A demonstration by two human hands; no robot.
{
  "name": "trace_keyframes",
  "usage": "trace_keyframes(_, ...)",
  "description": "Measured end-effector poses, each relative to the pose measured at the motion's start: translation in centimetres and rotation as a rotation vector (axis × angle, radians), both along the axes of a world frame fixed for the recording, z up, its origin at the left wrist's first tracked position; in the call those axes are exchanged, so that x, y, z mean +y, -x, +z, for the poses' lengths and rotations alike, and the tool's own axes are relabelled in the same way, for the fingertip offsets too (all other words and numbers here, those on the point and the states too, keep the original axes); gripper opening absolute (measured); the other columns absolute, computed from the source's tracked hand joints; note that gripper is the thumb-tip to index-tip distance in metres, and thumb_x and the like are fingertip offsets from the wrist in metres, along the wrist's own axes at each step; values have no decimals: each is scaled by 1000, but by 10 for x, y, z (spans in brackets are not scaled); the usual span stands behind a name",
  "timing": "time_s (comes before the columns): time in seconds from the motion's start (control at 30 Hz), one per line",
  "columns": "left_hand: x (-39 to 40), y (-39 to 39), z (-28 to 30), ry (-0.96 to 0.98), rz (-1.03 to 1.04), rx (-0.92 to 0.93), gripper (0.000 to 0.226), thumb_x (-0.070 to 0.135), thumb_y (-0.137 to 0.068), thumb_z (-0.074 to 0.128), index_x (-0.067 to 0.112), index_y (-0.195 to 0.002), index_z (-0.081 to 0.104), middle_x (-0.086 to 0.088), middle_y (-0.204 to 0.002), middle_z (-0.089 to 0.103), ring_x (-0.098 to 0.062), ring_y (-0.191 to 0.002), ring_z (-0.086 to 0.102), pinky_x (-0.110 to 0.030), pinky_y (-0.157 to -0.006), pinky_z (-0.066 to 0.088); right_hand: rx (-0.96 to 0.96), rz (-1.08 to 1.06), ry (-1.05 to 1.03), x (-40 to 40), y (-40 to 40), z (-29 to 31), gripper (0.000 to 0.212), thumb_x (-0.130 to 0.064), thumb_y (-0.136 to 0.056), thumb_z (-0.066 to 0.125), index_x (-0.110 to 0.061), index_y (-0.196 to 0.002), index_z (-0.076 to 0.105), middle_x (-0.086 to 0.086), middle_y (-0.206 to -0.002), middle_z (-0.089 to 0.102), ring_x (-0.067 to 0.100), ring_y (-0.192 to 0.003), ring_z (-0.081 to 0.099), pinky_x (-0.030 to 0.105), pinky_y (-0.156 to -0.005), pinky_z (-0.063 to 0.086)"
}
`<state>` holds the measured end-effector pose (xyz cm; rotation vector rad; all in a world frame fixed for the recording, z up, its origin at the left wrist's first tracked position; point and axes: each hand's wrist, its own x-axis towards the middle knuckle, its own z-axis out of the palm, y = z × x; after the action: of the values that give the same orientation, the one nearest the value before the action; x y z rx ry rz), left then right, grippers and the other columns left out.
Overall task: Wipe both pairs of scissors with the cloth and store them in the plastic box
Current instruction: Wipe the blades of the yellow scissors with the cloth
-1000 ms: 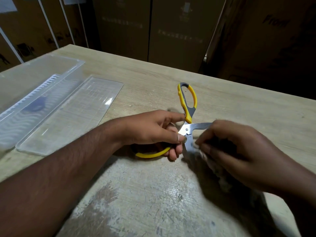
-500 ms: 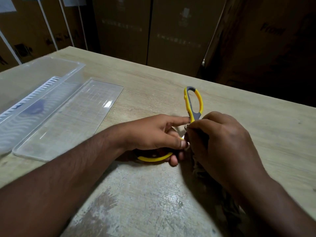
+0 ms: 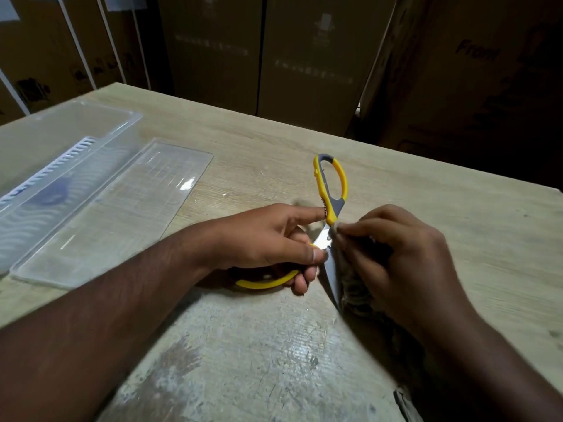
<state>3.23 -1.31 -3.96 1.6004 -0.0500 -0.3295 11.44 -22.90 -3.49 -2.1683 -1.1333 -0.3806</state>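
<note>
Yellow-and-grey scissors (image 3: pixel 330 190) lie spread wide at the table's middle. One handle loop points away from me, the other curves under my left hand (image 3: pixel 274 239), which grips it near the pivot. My right hand (image 3: pixel 393 254) pinches a grey-brown cloth (image 3: pixel 355 287) against a bare steel blade that points toward me. The clear plastic box (image 3: pixel 61 166) stands at the left with a purple-handled object lying inside, blurred by the wall.
The box's clear flat lid (image 3: pixel 122 214) lies on the wooden table (image 3: pixel 274 138) just right of the box. Cardboard cartons (image 3: pixel 304 56) stand close behind the far table edge. A pale scuffed patch covers the near table surface.
My right hand slid with the cloth along the blades, up to the pivot half a second ago, and now sits a little back so one blade shows again. The left hand kept its grip.
</note>
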Motion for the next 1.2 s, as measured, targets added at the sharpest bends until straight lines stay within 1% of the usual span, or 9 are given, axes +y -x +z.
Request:
trace_keyframes(0.13, 1, 1, 0, -18, 6, -2, 71, -1, -101, 59, 22, -160, 27, -21, -82, 65, -35, -75, 65, -44, -76, 56, 124, -77, 19, -6, -11, 6, 19, -46, -85, 70, -32, -93, 80, -14, -82, 66, 7, -80, 61, 36, -67, 49)
trace_keyframes(0.33, 0, 1, 5, -30, 13, 3, 74, 1, -101, 59, 23, -162, 22, -19, -81, 66, -33, -73, 67, -43, -74, 57, 142, -382, 33, -25, -34, 6, 15, -34, -92, 73, -22, -100, 78, -8, -89, 67, 16, -84, 63, 46, -74, 58)
trace_keyframes(0.53, -3, -1, 2, -19, 37, -9, 73, -1, -102, 57, 22, -162, 22, -17, -77, 64, -30, -68, 66, -43, -72, 58, -107, -180, -147, -9, -10, 4, 13, -16, -93, 76, -13, -105, 78, -1, -94, 70, 15, -82, 66, 37, -73, 56)
trace_keyframes(0.7, -2, -2, 0, -16, 41, -16, 74, 1, -102, 58, 24, -162, 22, -17, -78, 64, -31, -68, 67, -44, -72, 58, -142, -285, -263, -21, -23, 8, 21, -20, -99, 70, -11, -119, 71, 3, -98, 64, 13, -87, 58, 28, -78, 45)
trace_keyframes(0.8, 0, -1, -1, -19, 40, -22, 75, 2, -102, 59, 25, -163, 21, -19, -81, 64, -33, -71, 67, -45, -75, 58, 26, -381, -282, -29, -38, 8, 19, -27, -103, 63, -20, -118, 71, -1, -105, 64, 17, -89, 62, 26, -75, 45)
trace_keyframes(0.9, 1, -1, -1, -40, 42, -32, 75, 3, -102, 59, 26, -163, 21, -19, -82, 65, -34, -74, 68, -46, -77, 58, 241, -364, -424, -27, -34, 9, 16, -33, -103, 63, -25, -116, 70, 0, -107, 70, 12, -84, 68, 11, -60, 50)
trace_keyframes(1.0, -1, -2, -2, -66, 63, -44, 74, 4, -102, 59, 26, -162, 22, -18, -82, 67, -34, -73, 69, -47, -77, 59, 137, -215, -401, -10, -10, 10, 12, -28, -97, 72, -23, -108, 71, -5, -100, 70, 11, -87, 70, 25, -71, 56)
trace_keyframes(1.07, 0, -3, -5, -78, 65, -61, 70, 4, -102, 59, 23, -162, 27, -14, -78, 66, -30, -69, 68, -41, -73, 56, 34, -95, -244, 2, 1, 2, 7, -23, -92, 77, -20, -98, 75, -5, -96, 69, 8, -89, 68, 26, -76, 54)
trace_keyframes(1.2, 0, -3, -7, -187, 82, -111, 67, 9, -102, 61, 26, -160, 31, 0, -69, 61, -17, -64, 60, -32, -64, 45, -98, -72, -86, 7, 6, -11, 11, -24, -89, 81, -18, -98, 81, -5, -94, 68, 14, -84, 66, 37, -71, 56)
